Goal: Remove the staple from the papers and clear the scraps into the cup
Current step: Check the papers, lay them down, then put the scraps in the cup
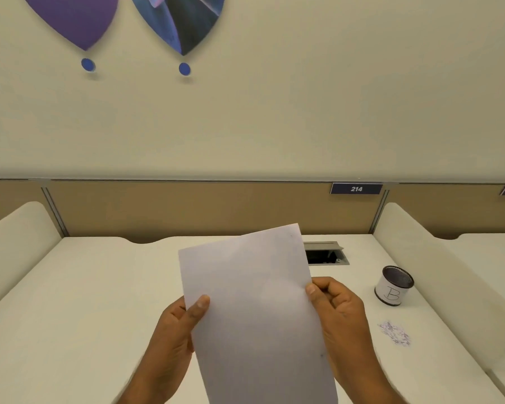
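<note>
One view: the head camera only, looking down past your hands to the desk [99,287].
Papers [254,301]: held up off the desk in the middle of the view, tilted so the top leans to your right, with a blank face toward you.
Left grip [175,325]: holding the papers' left edge, thumb flat on the front and fingers hidden behind.
Right grip [336,310]: pinching the papers' right edge, thumb tip on the front and the other fingers curled beside it.
Staple: you cannot make it out for sure. A faint speck near the top right corner may be it, but it is too small to tell.
Scraps [395,333]: a small loose heap on the desk to your right, near the right wrist and apart from the papers.
Cup [394,287]: upright, marked B, behind the scraps; near them but not touching.
Step in hand: most likely the staple step, with you looking the papers over. The scraps are not yet cleared.
Next move: find the stapled corner and bring it toward you. Keep one grip firm on the sheets so the other is free for a fine pinch or pry. Pull slowly, since thin paper is likely to tear at the holes.
After that: gather the heap and lift it into the cup's open mouth.
</note>
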### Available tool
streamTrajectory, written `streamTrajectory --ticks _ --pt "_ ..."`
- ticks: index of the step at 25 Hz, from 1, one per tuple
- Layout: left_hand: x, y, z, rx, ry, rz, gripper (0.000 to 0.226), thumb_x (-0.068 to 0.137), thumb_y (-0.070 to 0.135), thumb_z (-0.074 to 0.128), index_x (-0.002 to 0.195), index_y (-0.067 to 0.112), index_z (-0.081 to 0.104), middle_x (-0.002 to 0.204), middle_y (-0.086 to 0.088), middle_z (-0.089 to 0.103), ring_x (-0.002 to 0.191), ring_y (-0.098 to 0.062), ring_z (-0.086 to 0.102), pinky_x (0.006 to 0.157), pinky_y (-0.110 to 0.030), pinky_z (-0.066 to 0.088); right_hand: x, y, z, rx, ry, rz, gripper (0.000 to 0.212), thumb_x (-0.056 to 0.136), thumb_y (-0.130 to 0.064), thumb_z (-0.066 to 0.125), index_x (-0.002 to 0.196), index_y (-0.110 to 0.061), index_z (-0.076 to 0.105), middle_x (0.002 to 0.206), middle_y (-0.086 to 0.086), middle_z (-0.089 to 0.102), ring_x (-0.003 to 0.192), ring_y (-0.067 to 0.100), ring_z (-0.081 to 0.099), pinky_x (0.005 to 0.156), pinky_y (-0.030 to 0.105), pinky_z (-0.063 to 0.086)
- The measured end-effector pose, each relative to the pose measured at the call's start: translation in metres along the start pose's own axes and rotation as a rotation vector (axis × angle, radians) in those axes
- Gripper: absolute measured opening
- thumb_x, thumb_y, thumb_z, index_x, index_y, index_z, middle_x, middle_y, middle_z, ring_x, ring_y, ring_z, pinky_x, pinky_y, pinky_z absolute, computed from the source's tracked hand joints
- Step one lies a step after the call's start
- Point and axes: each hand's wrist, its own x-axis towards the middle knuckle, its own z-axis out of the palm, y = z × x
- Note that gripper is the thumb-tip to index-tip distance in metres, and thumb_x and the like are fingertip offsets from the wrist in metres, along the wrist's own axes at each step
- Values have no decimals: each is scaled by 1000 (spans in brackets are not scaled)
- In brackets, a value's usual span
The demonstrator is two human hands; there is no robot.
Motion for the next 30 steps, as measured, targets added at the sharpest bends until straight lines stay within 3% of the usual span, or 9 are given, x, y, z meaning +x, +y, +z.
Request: streamTrajectory --ticks 5,8,11,14,17,19,24,27,30 --pt "-3 6 6 -17 81 -24 40 89 29 59 121 7 69 113 -18 77 97 -36 76 79 -43 62 -2 -7 5 30 -57 46 22 98 -19 57 83 -19 72 82 0 75 69 16 68 65 30 56" --pt "-3 7 4 32 86 -37 37 86 29 61 114 6 71 106 -20 78 87 -35 78 79 -45 60 4 -18 6 109 -85 19 17 97 -18 59 88 -16 73 88 4 76 78 24 71 70 34 59" --pt "-6 7 7 45 63 -58 40 86 28 63 116 4 70 108 -20 78 90 -38 77 82 -46 59 11 -30 7 207 -76 33 13 96 -15 60 90 -13 72 90 7 77 80 29 72 75 40 60" --pt "-6 5 8 59 55 -48 39 88 28 62 118 3 70 110 -20 77 91 -37 76 72 -40 63 16 -33 10 244 -38 50 16 95 -14 60 86 -12 73 92 11 76 78 26 69 76 41 57" --pt "-6 6 7 74 57 -24 38 89 29 61 116 4 71 109 -21 77 91 -38 76 78 -44 61 16 -33 11 255 -18 61 16 94 -15 59 86 -10 73 93 14 75 79 26 67 76 43 56" --pt "-7 8 8 85 64 -21 36 89 29 61 113 6 72 108 -21 78 90 -38 76 82 -47 60 17 -34 11 267 -12 61 16 94 -15 61 85 -9 72 93 16 74 77 26 66 75 42 56" --pt "-8 7 9 97 52 -25 34 90 28 62 114 6 72 107 -19 78 89 -37 76 71 -39 64 18 -37 10 250 11 40 15 92 -19 66 82 -8 70 84 14 72 72 21 63 69 38 54" --pt "-9 7 9 102 42 -26 36 91 31 74 117 8 71 111 -19 77 95 -39 75 74 -41 64 19 -36 7 236 22 28 18 92 -20 66 81 -7 69 79 9 71 70 20 60 65 35 51" --pt "-9 8 9 95 42 -32 35 92 30 71 118 7 71 112 -20 76 97 -41 75 80 -45 63 20 -34 5 223 11 29 17 92 -16 65 78 -11 71 83 12 72 72 22 62 67 35 52"
